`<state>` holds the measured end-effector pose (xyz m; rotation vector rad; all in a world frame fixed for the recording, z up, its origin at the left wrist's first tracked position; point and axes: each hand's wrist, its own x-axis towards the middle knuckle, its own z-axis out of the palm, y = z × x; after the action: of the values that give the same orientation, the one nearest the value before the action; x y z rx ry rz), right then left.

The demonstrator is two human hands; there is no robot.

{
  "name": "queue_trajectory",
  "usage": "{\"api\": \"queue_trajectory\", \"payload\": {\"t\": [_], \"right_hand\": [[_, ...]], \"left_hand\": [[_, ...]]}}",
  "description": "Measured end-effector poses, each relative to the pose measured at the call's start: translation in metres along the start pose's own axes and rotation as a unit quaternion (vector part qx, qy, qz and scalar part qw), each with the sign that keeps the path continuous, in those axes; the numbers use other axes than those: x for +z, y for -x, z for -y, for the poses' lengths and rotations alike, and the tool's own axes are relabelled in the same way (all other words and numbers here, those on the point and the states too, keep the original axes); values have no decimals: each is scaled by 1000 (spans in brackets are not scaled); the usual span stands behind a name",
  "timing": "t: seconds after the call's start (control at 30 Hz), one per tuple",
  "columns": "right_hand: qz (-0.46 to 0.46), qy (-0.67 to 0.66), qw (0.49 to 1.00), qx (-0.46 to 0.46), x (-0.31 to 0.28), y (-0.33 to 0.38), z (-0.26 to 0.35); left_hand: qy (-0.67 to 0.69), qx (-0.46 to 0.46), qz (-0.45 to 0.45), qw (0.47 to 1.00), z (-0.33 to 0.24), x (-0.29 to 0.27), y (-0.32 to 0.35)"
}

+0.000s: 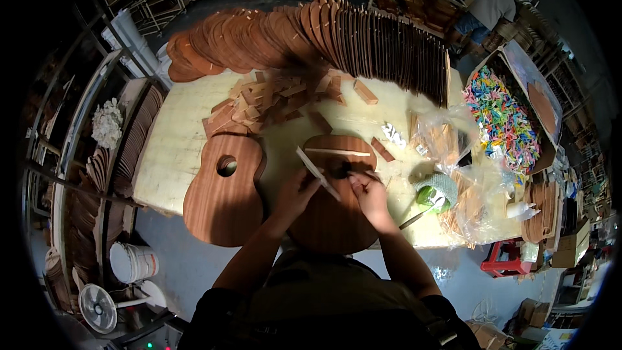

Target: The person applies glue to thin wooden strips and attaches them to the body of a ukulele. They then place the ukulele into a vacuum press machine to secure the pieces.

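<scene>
A brown wooden guitar top (334,220) with a dark sound hole lies in front of me at the table's near edge. My left hand (298,193) is closed on a pale wooden strip (316,172), tilted over the top's left side. Beside the sound hole, my right hand (368,193) has its fingers pinched together; what they hold, if anything, is too small to make out. Another pale strip (338,152) lies across the top's upper part. To the left sits a second guitar top (223,210) with a round hole.
Small wooden blocks (259,100) lie heaped beyond the tops. A long row of guitar-shaped plates (311,35) lines the far side. At right are a green glue pot (433,196), plastic bags (444,133) and a box of coloured clips (502,123). A person (489,6) stoops far right.
</scene>
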<state>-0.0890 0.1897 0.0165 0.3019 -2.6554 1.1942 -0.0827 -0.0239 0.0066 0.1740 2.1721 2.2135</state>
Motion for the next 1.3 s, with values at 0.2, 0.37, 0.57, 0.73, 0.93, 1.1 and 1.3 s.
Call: {"api": "queue_trajectory", "payload": {"t": [0.2, 0.37, 0.57, 0.73, 0.93, 1.1, 1.3], "right_hand": [[178, -337, 889, 254, 3, 17, 17], [32, -32, 999, 2, -11, 14, 6], [-7, 128, 977, -168, -5, 7, -3], [-45, 147, 981, -115, 14, 31, -34], [-84, 277, 951, -106, 19, 65, -61], [-69, 305, 948, -58, 16, 63, -52], [-72, 319, 944, -48, 14, 62, -42]], "left_hand": [[40, -35, -12, 999, -17, 16, 35], [-1, -54, -86, 995, 4, 15, 54], [-248, 82, -155, 953, 17, 7, 50], [-205, 39, -134, 969, 8, 12, 50], [-238, 46, -137, 960, 13, 20, 52], [-270, 100, -149, 946, 24, 19, 49], [-231, 115, -158, 953, 38, 11, 48]]}}
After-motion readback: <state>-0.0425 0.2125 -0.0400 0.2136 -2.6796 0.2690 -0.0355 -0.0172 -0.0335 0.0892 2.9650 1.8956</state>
